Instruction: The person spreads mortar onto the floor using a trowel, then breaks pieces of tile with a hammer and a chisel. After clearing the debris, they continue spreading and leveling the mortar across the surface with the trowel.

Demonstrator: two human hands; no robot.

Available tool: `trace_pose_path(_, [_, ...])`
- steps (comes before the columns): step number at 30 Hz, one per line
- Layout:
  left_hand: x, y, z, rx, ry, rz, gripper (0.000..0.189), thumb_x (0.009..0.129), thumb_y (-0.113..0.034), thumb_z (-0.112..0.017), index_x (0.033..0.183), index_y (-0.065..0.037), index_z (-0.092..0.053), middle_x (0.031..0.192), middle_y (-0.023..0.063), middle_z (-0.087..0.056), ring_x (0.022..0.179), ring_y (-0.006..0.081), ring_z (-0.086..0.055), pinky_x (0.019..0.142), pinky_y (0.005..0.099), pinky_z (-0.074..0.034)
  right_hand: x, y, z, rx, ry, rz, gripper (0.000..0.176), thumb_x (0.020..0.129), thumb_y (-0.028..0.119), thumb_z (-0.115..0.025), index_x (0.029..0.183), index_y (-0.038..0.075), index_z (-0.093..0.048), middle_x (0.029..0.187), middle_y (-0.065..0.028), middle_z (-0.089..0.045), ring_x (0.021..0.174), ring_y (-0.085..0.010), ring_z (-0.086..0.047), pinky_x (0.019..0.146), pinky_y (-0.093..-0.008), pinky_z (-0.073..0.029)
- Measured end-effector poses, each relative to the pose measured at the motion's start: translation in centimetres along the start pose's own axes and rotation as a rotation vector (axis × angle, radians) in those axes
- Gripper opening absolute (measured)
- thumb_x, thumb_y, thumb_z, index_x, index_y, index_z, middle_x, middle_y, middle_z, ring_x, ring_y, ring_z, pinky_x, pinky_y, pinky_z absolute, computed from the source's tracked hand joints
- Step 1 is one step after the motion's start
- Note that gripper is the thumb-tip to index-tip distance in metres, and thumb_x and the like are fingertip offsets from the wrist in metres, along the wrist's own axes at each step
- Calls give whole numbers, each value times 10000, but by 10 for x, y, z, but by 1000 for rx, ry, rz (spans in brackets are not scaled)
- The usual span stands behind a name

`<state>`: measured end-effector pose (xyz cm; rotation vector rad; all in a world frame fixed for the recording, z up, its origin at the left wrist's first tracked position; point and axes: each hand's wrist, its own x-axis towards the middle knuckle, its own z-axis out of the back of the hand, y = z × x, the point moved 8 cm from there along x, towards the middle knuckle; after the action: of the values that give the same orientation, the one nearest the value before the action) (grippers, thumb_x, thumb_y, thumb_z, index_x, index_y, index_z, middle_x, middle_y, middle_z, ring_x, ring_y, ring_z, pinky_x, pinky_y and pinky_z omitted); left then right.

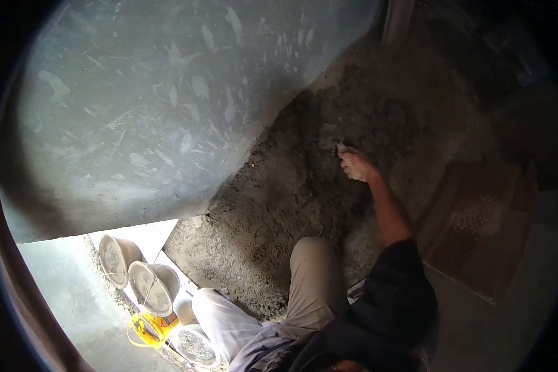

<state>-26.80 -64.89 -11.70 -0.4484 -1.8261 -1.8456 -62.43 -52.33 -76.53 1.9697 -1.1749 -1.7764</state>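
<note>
My right hand [356, 166] reaches out over a dark, wet-looking heap of mortar [273, 186] on the floor. Its fingers are closed round the handle of a tool [341, 147], whose far end is lost in the dark mortar. The mortar spreads from beside my knees up along the foot of the grey wall. My left hand does not show in the picture.
A smeared grey wall [161, 105] fills the upper left. Two mortar-stained buckets [152, 288], a yellow bucket [152, 328] and a round container [194, 345] stand at the lower left. A brown board [477, 229] lies on the right.
</note>
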Motion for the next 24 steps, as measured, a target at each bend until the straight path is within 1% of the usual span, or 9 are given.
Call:
trace_pose_path(5, [-10, 11, -13, 134, 177, 42, 773, 871, -687, -221, 1365, -115, -381, 1421, 236, -302, 1303, 431, -284, 931, 690, -274, 37, 91, 28, -57, -143, 214, 215, 861, 254, -561, 953, 64, -604, 737, -72, -598, 570, -177, -559, 480, -350, -461])
trace_pose_path(7, [-13, 10, -9, 149, 171, 43, 773, 871, -687, -220, 1366, -116, -378, 1421, 237, -300, 1303, 431, -284, 932, 689, -273, 133, 144, 69, -1322, -182, 492, 296, 848, 226, -553, 1044, 7, -588, 848, -145, -626, 727, -265, -631, 615, -412, -486])
trace_pose_path(9, [1, -16, 11, 158, 165, 29, 773, 871, -687, -219, 1368, -116, -375, 1422, 237, -299, 1304, 431, -283, 932, 689, -273, 113, 173, 73, -1403, -505, 90, 356, 839, 245, -555, 1054, -39, -567, 1013, -218, -614, 920, -361, -611, 760, -445, -479])
trace_pose_path(12, [-25, 14, -8, 181, 172, 18, 773, 871, -688, -218, 1370, -117, -370, 1422, 237, -297, 1304, 430, -283, 933, 687, -272, 90, 166, 79, -1305, -608, 330, 388, 836, 243, -550, 1102, -39, -536, 1137, -237, -565, 1037, -391, -550, 840, -433, -448])
trace_pose_path(14, [-35, 20, -8, 204, 182, 21, 772, 871, -688, -217, 1371, -118, -367, 1422, 237, -296, 1304, 430, -282, 934, 687, -271, 26, 131, 46, -962, -617, 398, 409, 847, 239, -535, 1154, -30, -502, 1149, -246, -552, 1085, -404, -513, 871, -443, -423])
trace_pose_path(16, [-41, 21, -9, 216, 195, 16, 772, 871, -688, -216, 1372, -119, -363, 1422, 238, -294, 1304, 429, -282, 934, 686, -271, -6, 90, 12, -1192, -521, 450, 416, 858, 244, -518, 1179, -18, -480, 1141, -250, -553, 1085, -413, -510, 877, -440, -417])
trace_pose_path(19, [-44, 25, -6, 238, 193, 10, 772, 871, -688, -215, 1375, -120, -359, 1423, 238, -292, 1304, 429, -281, 935, 684, -270, 4, 40, 8, -1104, -533, 555, 412, 862, 260, -520, 1180, -2, -492, 1128, -245, -560, 1061, -411, -520, 866, -440, -424])
trace_pose_path(22, [-39, 23, -4, 234, 165, 5, 772, 871, -688, -214, 1377, -121, -354, 1423, 238, -290, 1305, 428, -281, 936, 683, -269, 15, 6, 21, -909, -440, 213, 456, 865, 275, -520, 1232, 13, -450, 1106, -249, -564, 1025, -411, -533, 849, -433, -435])
trace_pose_path(24, [-30, 18, -8, 212, 132, -6, 772, 871, -688, -213, 1378, -122, -351, 1423, 239, -289, 1305, 428, -280, 937, 682, -269, 2, -19, 21, -916, -407, 157, 458, 886, 310, -533, 1225, 14, -453, 847, -192, -581, 551, -197, -589, 448, -372, -431])
